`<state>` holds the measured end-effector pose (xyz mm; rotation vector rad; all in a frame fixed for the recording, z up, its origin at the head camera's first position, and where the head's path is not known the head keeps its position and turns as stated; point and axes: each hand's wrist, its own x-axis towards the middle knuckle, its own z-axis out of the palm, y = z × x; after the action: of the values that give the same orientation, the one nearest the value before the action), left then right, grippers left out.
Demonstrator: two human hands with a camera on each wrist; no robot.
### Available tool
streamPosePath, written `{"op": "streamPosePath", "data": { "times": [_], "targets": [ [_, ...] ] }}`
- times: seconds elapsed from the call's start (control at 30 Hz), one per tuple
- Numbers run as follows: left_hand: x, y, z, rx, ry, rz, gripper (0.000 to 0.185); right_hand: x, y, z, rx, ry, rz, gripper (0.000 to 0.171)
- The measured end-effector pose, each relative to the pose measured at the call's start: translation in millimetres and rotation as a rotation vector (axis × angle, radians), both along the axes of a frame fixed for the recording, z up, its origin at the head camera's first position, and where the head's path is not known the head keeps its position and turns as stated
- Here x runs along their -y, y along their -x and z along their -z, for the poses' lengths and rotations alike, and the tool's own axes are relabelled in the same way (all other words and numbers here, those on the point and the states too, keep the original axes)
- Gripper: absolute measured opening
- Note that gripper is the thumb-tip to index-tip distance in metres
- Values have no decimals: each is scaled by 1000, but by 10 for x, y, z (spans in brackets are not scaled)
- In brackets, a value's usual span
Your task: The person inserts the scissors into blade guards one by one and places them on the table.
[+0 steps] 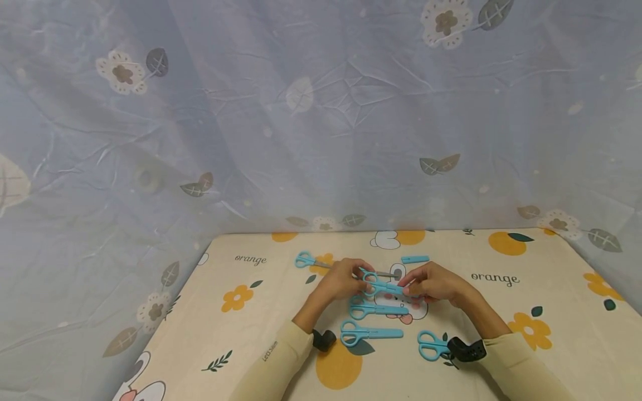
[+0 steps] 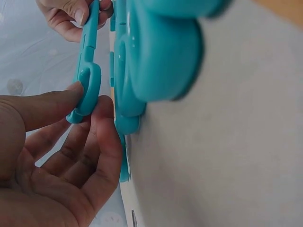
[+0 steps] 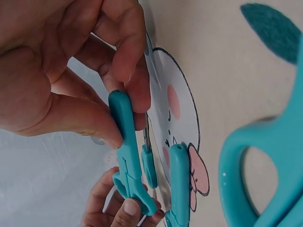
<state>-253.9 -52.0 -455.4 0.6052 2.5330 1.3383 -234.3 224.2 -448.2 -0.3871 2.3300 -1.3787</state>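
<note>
Both hands hold one pair of small blue scissors (image 1: pixel 382 286) just above the table. My left hand (image 1: pixel 362 283) pinches the handle loop (image 2: pixel 88 84) between thumb and fingers. The right hand (image 1: pixel 408 288) pinches the blue covered blade end (image 3: pixel 124 124) between thumb and fingers. In the right wrist view the left hand's fingertips (image 3: pixel 128 207) show at the far handle end. A loose blue blade cover (image 1: pixel 415 259) lies behind the hands.
More blue scissors lie on the orange-print tablecloth (image 1: pixel 546 278): one pair (image 1: pixel 373 309) under the hands, one (image 1: pixel 370 334) nearer me, one (image 1: pixel 430 344) by the right wrist, and one with a bare blade (image 1: pixel 307 260) at the back left. A floral sheet (image 1: pixel 321 122) hangs behind.
</note>
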Motion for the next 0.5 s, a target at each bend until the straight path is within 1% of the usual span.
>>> {"op": "streamPosePath", "data": {
  "times": [0.23, 0.5],
  "targets": [
    [13, 5, 13, -20, 32, -2, 28, -8, 10, -4, -5, -33, 3, 26],
    [13, 9, 27, -37, 61, -8, 27, -17, 9, 26, -18, -90, 30, 21]
  ]
}}
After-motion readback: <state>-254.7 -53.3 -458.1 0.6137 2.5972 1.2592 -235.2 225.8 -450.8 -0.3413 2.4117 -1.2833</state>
